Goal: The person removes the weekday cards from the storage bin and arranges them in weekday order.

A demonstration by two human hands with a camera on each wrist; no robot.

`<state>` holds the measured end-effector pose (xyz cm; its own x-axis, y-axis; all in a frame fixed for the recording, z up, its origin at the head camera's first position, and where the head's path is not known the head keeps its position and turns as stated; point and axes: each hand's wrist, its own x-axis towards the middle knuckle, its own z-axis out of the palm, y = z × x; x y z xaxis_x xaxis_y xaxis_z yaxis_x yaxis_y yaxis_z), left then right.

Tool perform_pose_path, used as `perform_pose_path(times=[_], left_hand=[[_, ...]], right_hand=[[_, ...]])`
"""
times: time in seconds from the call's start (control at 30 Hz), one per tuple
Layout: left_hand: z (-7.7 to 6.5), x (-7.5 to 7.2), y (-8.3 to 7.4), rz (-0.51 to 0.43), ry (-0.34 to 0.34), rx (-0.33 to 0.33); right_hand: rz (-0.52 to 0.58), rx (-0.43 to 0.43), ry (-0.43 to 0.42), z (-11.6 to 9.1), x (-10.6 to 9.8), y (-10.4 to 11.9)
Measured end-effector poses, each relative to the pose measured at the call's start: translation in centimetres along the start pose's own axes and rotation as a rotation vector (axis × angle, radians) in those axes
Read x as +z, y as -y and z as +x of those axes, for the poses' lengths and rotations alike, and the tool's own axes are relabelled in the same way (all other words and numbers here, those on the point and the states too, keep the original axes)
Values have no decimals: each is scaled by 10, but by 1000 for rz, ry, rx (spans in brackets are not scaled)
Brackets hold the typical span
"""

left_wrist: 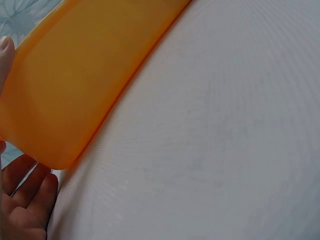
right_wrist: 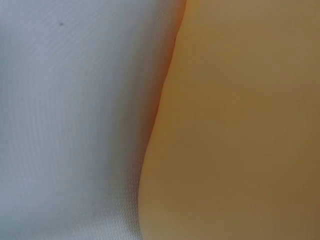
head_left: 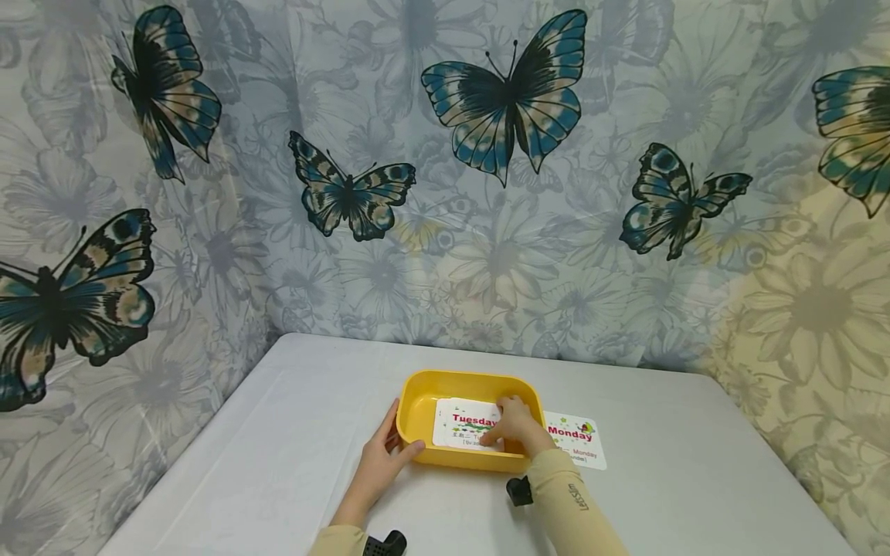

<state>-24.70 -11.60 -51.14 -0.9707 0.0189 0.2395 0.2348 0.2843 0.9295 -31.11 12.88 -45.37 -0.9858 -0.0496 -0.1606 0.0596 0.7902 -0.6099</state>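
Note:
A yellow plastic tray (head_left: 469, 461) rests on the white table. Inside it lies a white card printed "Tuesday" (head_left: 455, 426) in red letters. My left hand (head_left: 381, 457) grips the tray's left end, thumb at the front corner and fingers along the side; the left wrist view shows those fingers (left_wrist: 37, 187) by the orange-looking wall. My right hand (head_left: 518, 426) reaches into the tray and holds the right part of the Tuesday card between thumb and fingers, covering that part. In the right wrist view only the tray wall (right_wrist: 235, 120) and tablecloth show, no fingers.
A second white card, printed "Monday" (head_left: 580, 442), lies on the table just right of the tray, partly hidden by the tray and right arm. The white table (head_left: 278, 432) backs onto a butterfly-patterned curtain (head_left: 501, 255) at the far and side edges.

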Motion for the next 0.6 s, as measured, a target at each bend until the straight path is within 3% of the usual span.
perform_pose_path(times=[0.17, 0.4, 0.6], left_hand=[[0, 0, -1, 1, 2, -6], [-8, -5, -28, -52, 15, 6], [-1, -1, -7, 5, 4, -13]], right_hand=[[17, 13, -11, 1, 0, -2], [38, 41, -13, 3, 0, -2], [53, 49, -16, 4, -1, -2]])
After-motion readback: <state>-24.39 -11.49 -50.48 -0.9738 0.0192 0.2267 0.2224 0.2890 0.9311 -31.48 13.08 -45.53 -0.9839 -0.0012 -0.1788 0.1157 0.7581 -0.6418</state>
